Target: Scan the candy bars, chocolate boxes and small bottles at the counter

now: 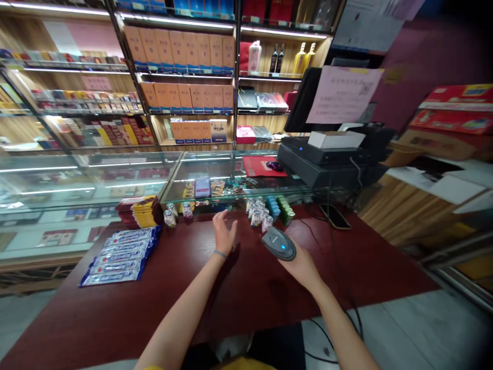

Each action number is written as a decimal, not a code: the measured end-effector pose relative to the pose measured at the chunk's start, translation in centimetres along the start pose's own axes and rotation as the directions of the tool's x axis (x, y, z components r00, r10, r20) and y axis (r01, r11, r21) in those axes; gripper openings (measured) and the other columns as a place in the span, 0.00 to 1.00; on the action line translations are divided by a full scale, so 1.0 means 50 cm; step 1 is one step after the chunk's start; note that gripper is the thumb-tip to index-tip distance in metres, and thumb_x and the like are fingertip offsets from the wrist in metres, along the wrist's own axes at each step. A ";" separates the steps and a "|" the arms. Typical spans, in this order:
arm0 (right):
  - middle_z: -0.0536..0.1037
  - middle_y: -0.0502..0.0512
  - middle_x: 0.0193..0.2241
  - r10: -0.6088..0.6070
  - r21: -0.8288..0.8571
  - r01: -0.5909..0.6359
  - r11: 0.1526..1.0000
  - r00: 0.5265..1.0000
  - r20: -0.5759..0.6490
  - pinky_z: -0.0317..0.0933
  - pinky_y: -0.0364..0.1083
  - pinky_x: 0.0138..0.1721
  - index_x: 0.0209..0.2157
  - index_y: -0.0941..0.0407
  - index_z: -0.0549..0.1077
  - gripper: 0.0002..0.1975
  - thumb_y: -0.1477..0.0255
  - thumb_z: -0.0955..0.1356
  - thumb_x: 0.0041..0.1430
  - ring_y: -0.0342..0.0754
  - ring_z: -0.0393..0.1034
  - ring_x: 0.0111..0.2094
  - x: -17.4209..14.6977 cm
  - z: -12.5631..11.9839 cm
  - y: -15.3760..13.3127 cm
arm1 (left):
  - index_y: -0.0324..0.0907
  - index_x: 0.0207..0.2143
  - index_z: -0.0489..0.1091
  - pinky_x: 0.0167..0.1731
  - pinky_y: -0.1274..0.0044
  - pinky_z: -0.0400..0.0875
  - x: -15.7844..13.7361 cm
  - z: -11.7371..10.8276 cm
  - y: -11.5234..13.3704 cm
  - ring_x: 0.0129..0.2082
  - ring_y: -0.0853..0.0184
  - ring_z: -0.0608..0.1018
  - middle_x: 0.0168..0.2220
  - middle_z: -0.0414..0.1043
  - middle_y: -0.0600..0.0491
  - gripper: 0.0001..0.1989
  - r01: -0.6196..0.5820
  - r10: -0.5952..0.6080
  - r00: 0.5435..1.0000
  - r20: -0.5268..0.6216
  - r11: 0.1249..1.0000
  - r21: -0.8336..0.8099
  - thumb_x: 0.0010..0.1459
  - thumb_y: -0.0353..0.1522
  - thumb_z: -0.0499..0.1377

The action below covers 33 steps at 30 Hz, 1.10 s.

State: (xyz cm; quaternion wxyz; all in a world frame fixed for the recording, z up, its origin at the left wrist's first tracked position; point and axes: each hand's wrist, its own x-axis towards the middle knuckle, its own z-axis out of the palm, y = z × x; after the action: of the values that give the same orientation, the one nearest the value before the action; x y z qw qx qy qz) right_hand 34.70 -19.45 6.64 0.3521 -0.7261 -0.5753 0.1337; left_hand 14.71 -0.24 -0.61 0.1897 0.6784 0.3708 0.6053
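My right hand (302,264) is wrapped round a dark grey barcode scanner (279,244) with a blue light on top, held above the table. Its head points toward a cluster of small white-capped bottles (256,213). Empty, with thumb and fingers apart, my left hand (224,231) hovers over the red-brown table (246,288), left of that cluster. Farther left, a few similar small bottles (170,218) stand by the glass counter. Blue packs (273,208) and green packs (285,210) stand right of the cluster.
Blue-and-white packets (121,257) lie in an overlapping row on the left. Behind them are stacked yellow and dark-red packs (144,211). A phone (335,216) lies at the right, near the scanner's cable. A glass counter (215,192) borders the far side, with a monitor (304,100) beyond.
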 end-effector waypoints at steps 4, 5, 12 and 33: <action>0.83 0.58 0.35 0.077 0.056 -0.076 0.996 0.997 -0.009 0.70 0.52 0.44 0.49 0.52 0.70 0.20 0.63 0.69 0.54 0.61 0.79 0.46 -0.016 -0.037 0.037 | 0.46 0.62 0.59 0.52 0.64 0.72 -0.058 0.096 0.063 0.53 0.58 0.70 0.56 0.57 0.43 0.31 0.097 -0.081 0.983 0.166 0.991 -0.091 0.57 0.30 0.64; 0.83 0.58 0.36 0.087 0.059 -0.086 0.995 0.996 -0.023 0.70 0.52 0.44 0.49 0.52 0.70 0.21 0.63 0.70 0.54 0.61 0.79 0.45 -0.020 -0.044 0.047 | 0.46 0.62 0.59 0.54 0.62 0.71 -0.068 0.114 0.073 0.55 0.57 0.69 0.56 0.56 0.43 0.32 0.105 -0.084 0.975 0.204 0.990 -0.093 0.56 0.30 0.64; 0.83 0.60 0.39 0.119 0.032 -0.117 0.993 0.988 -0.093 0.70 0.52 0.46 0.51 0.53 0.70 0.24 0.64 0.70 0.52 0.60 0.79 0.47 -0.038 -0.074 0.120 | 0.48 0.66 0.58 0.62 0.59 0.62 -0.100 0.194 0.104 0.56 0.57 0.69 0.56 0.53 0.45 0.39 0.143 -0.116 0.922 0.370 0.989 -0.046 0.53 0.24 0.64; 0.83 0.59 0.36 0.115 0.006 -0.115 0.993 0.990 -0.087 0.69 0.50 0.41 0.46 0.53 0.70 0.17 0.65 0.69 0.54 0.61 0.79 0.44 -0.031 -0.075 0.081 | 0.46 0.61 0.63 0.53 0.66 0.72 -0.081 0.108 0.091 0.55 0.58 0.73 0.58 0.64 0.43 0.28 0.282 -0.150 0.902 0.405 0.915 -0.289 0.58 0.31 0.63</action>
State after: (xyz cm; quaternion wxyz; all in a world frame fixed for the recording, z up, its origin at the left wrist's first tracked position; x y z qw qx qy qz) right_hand 39.49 -22.59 6.32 0.3692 -0.7629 -0.5165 0.1222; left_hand 21.18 -5.13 -1.22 0.4383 0.6918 0.2914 0.4944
